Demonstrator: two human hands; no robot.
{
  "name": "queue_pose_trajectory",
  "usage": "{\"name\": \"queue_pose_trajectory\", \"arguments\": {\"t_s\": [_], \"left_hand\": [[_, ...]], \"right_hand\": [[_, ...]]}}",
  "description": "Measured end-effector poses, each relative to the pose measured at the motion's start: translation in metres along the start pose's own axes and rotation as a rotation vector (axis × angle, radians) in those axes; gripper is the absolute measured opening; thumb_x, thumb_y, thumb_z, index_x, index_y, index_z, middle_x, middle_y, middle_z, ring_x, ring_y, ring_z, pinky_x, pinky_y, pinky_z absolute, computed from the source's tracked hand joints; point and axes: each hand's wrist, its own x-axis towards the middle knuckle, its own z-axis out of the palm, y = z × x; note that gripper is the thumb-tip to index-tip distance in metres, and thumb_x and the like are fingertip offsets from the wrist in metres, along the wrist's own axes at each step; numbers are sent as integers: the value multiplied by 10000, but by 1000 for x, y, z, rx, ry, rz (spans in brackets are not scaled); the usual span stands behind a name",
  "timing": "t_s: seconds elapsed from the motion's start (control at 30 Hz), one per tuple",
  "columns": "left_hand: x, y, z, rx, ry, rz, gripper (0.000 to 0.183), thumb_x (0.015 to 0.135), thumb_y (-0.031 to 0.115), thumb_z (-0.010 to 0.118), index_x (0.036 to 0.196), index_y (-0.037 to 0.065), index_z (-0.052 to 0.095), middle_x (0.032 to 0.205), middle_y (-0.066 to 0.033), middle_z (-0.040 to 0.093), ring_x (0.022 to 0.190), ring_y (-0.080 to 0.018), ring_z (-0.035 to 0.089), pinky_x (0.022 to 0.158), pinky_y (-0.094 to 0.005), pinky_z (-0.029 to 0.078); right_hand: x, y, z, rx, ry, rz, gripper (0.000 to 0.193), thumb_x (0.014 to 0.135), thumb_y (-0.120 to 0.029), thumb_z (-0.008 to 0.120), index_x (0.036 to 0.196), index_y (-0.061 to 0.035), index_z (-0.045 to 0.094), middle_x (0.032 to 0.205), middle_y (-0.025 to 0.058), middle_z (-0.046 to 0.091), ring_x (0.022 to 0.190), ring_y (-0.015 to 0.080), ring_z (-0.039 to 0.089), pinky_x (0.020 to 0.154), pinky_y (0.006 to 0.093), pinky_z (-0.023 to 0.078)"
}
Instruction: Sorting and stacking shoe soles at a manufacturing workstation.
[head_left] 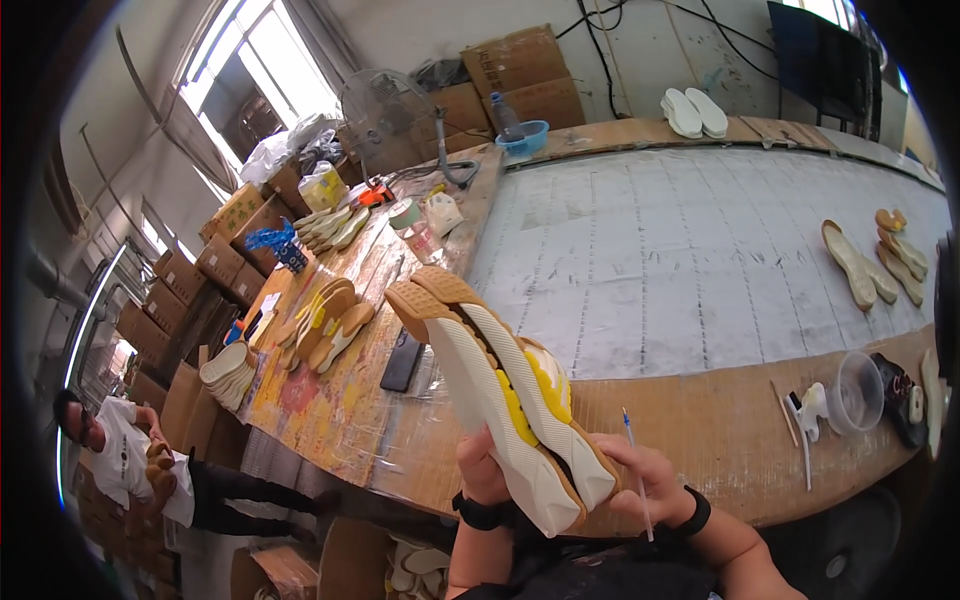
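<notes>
A pair of cream shoe soles (pixel 478 395) with tan tread and yellow patches on the sides stands tilted, side by side, above the near table edge. My left hand (pixel 483 472) is closed round the left sole near its heel end. At the other sole's heel is my right hand (pixel 645 485), its fingers closed on a thin white pen-like stick (pixel 630 432) with a blue tip. The right fingertips seem to touch that sole as well. A dark phone (pixel 402 362) lies on the table left of the soles.
Several loose soles (pixel 325 325) lie on the paint-stained left table, with a bottle (pixel 420 240) and a fan (pixel 385 115) behind. At right are more soles (pixel 850 265), a clear plastic tub (pixel 856 392) and small tools. A person (pixel 140 450) stands at far left, holding tan pieces.
</notes>
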Motion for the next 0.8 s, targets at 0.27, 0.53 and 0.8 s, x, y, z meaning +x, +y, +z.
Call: {"name": "queue_pose_trajectory", "arguments": {"t_s": [0.27, 0.53, 0.8], "left_hand": [[31, 51, 28, 330, 341, -360, 385, 894, 266, 437, 1152, -19, 449, 1024, -124, 584, 857, -208, 604, 766, -312, 492], [34, 42, -44, 591, 412, -560, 298, 884, 156, 480, 1111, -37, 465, 944, -103, 599, 737, -154, 619, 641, -262, 513], [-16, 56, -102, 426, 454, -592, 392, 902, 228, 455, 1179, -48, 431, 1079, -135, 555, 884, -187, 584, 774, -288, 476]], "right_hand": [[15, 10, -22, -19, 324, 364, 502, 871, -256, 513, 1261, 21, 360, 1219, 154, 469, 1108, 221, 471, 931, 324, 363], [-18, 98, 10, 23, 318, 861, 634, 868, -335, 512, 1305, 42, 252, 1245, 164, 418, 1116, 179, 432, 921, 276, 348], [10, 104, 38, 27, 145, 761, 705, 851, -313, 547, 1330, 49, 177, 1312, 206, 323, 1233, 250, 297, 1008, 327, 259]]}}
